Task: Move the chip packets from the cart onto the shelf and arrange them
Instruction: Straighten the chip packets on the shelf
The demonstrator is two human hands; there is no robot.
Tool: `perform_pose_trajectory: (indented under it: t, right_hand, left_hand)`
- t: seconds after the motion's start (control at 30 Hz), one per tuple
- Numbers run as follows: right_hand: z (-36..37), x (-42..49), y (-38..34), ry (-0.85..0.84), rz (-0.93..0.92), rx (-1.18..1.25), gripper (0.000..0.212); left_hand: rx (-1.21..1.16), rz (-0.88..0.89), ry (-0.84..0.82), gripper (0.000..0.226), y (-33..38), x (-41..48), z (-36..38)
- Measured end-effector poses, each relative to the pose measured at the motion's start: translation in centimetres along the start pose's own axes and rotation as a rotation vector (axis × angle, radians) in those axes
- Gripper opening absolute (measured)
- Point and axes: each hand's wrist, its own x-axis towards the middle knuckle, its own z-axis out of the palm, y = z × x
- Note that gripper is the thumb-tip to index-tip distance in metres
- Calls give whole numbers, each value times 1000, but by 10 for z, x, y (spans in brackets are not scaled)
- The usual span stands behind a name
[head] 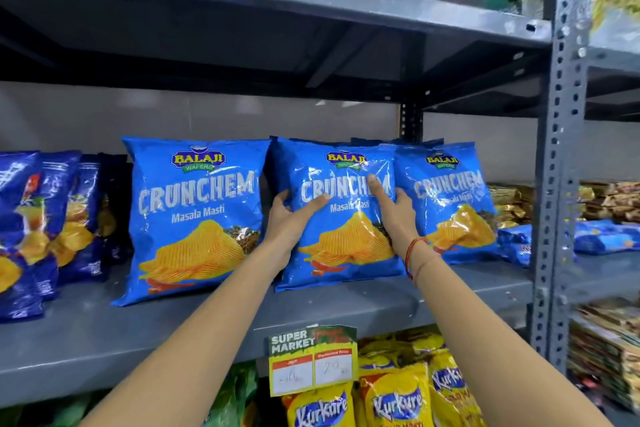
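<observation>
Here, two hands steady a blue chip packet upright on a grey shelf (104,333).

From left: one packet (194,218) stands alone; the left hand (291,218) and right hand (394,211) clasp the middle packet (346,243) by its sides. Best pressed gently, squared against the right packet (453,201), label forward.

middle packet (341,218): glossy blue plastic film, crinkled, glare seen on it
shelf (104,333): grey painted metal, matt, smooth
upright (562,149): perforated grey metal
price tag (313,359): printed paper, matt
wrist thread (412,255): red cloth cord
</observation>
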Motion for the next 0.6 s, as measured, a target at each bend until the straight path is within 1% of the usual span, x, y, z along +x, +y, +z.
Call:
perform_pose_trajectory:
  t: [0.13,0.2,0.4,0.53,0.6]
  right_hand:
    - [2,-2,-4,14,-100,114,52]
    - [4,-2,-3,16,-135,139,46]
    - [8,-5,12,91,-151,117,45]
    - [5,-6,14,134,-155,33,58]
    - [2,-9,13,158,-169,-10,60]
  left_hand:
    - [-37,87,6,83,-4,-1,2]
    - [-59,118,15,80,-6,-1,0]
    - [28,180,17,73,-14,-5,-3]
    - [125,183,76,78,-12,-15,-1]
    - [220,223,121,79,-14,-27,-1]
